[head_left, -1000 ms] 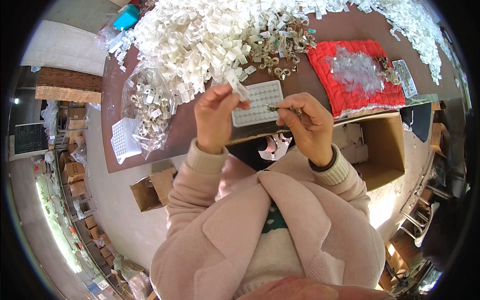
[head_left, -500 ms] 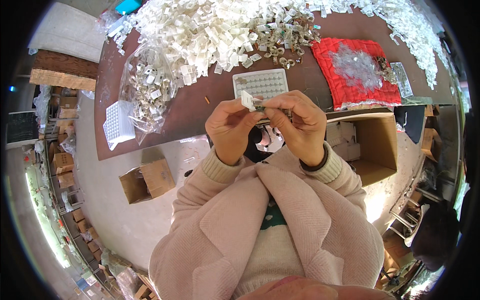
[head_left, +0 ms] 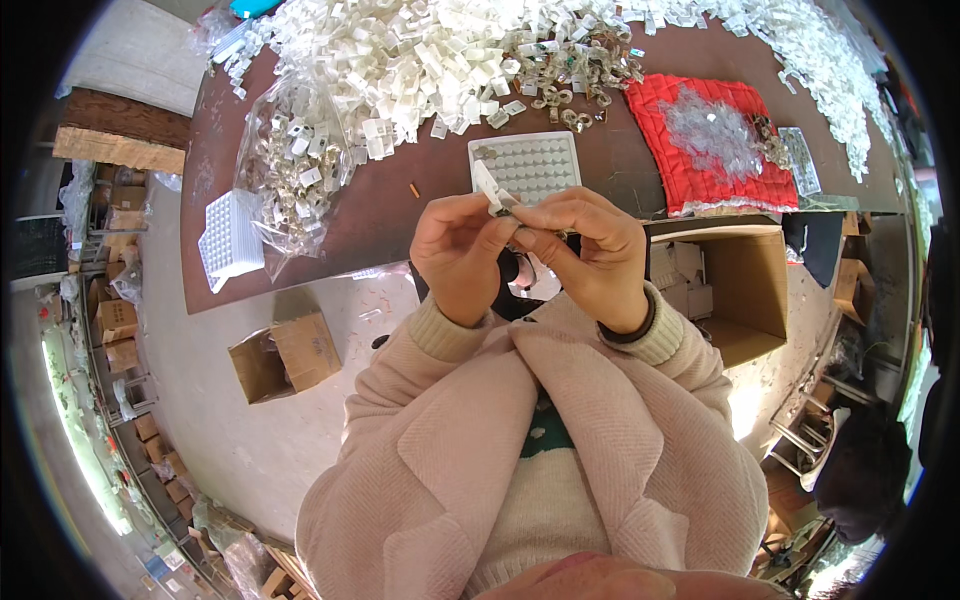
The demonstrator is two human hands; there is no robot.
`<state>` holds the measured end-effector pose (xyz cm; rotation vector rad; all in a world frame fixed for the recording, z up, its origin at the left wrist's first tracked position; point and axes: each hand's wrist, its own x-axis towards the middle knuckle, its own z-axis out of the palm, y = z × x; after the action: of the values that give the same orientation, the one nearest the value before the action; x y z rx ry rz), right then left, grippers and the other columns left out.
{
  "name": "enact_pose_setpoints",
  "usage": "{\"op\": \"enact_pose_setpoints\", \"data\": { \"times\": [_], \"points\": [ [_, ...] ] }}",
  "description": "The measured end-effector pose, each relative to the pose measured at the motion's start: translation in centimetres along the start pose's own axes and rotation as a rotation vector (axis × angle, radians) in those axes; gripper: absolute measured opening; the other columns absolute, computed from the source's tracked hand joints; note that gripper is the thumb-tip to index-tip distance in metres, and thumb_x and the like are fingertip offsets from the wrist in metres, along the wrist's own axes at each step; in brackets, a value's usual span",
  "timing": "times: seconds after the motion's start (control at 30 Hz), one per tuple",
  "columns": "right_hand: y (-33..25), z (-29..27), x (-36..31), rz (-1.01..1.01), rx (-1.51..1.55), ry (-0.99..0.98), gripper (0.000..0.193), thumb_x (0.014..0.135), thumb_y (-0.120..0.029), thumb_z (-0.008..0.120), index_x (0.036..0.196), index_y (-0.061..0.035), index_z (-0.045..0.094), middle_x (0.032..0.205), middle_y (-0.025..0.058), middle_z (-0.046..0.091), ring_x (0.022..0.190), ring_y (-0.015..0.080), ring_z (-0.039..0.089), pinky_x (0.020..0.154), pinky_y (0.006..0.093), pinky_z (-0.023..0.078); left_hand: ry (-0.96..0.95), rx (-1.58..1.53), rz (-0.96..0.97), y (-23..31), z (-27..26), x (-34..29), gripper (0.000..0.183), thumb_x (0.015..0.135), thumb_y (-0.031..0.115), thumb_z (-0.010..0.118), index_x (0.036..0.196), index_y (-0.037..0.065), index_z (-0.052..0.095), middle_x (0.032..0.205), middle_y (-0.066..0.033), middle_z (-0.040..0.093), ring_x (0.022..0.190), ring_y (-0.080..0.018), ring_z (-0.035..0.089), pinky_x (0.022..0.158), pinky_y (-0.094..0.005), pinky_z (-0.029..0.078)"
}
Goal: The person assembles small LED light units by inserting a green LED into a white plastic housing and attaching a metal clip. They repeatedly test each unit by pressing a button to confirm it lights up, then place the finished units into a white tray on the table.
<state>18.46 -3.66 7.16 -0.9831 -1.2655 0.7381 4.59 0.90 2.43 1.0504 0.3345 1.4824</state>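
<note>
My left hand point(head_left: 462, 252) and my right hand point(head_left: 590, 250) meet close in front of my chest, fingertips pinched together on a small white plastic piece point(head_left: 488, 188) with a bit of metal at its lower end. Both hands grip it; what sits between the fingers lower down is hidden. Just beyond the hands a white grid tray point(head_left: 527, 163) lies on the brown table point(head_left: 380, 215). Behind the tray spreads a big heap of white plastic pieces point(head_left: 400, 60), with several small metal rings point(head_left: 565, 75) beside it.
A clear bag of mixed parts point(head_left: 295, 165) and a second white grid tray point(head_left: 230, 235) lie at the table's left. A red cloth with clear bits point(head_left: 715, 140) lies at the right. An open cardboard box point(head_left: 730, 285) stands below the table edge, another box point(head_left: 285, 355) on the floor at left.
Both hands have drawn back from the grid tray toward my chest, and the white piece now stands pinched between both sets of fingertips.
</note>
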Motion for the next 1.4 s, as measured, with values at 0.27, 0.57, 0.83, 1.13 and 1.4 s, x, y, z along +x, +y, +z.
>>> {"op": "enact_pose_setpoints", "data": {
  "times": [0.27,0.57,0.83,1.13,1.4],
  "points": [
    [0.3,0.7,-0.1,0.326,0.379,0.063,0.019,0.082,0.012,0.066,0.094,-0.0012,0.059,0.093,0.0024,0.062,0.089,0.0088,0.060,0.080,0.0243,0.051,0.027,0.096,0.116,-0.6,0.6,-0.6,0.027,0.091,-0.010,0.065,0.113,0.000,0.052,0.116,-0.0188,0.063,0.098,-0.0181,0.065,0.083,-0.0317,0.057],
    [-0.2,0.5,0.5,0.405,0.487,0.032,0.022,0.081,0.014,0.063,0.092,-0.0023,0.053,0.091,0.0042,0.060,0.081,0.0096,0.059,0.068,0.0221,0.050,0.039,0.149,0.165,-0.4,0.7,-0.6,0.024,0.093,-0.009,0.062,0.112,0.001,0.051,0.113,-0.0214,0.066,0.101,-0.0238,0.067,0.088,-0.0344,0.056],
    [0.8,0.7,0.7,0.420,0.562,0.006,0.022,0.081,0.013,0.063,0.094,-0.0027,0.054,0.090,0.0043,0.061,0.081,0.0096,0.059,0.070,0.0241,0.050,0.049,0.109,0.187,-0.9,0.5,-0.9,0.026,0.093,-0.009,0.063,0.113,0.000,0.050,0.118,-0.0214,0.063,0.103,-0.0230,0.066,0.089,-0.0343,0.056],
    [0.3,0.8,0.9,0.259,0.173,-0.022,0.029,0.079,0.011,0.065,0.104,-0.0028,0.057,0.092,0.0023,0.060,0.085,0.0088,0.057,0.077,0.0245,0.047,0.095,0.135,0.181,-1.0,0.3,-0.7,0.020,0.094,-0.010,0.059,0.111,-0.002,0.052,0.113,-0.0207,0.066,0.100,-0.0241,0.068,0.092,-0.0349,0.055],
    [-0.5,-0.9,3.0,0.440,0.214,-0.079,0.024,0.076,0.006,0.072,0.095,-0.0001,0.059,0.080,0.0041,0.064,0.075,0.0109,0.063,0.070,0.0233,0.051,-0.015,0.134,0.133,-0.7,-0.6,-0.4,0.025,0.091,-0.009,0.066,0.112,-0.001,0.053,0.116,-0.0184,0.064,0.098,-0.0195,0.066,0.086,-0.0310,0.056]
  ]
}}
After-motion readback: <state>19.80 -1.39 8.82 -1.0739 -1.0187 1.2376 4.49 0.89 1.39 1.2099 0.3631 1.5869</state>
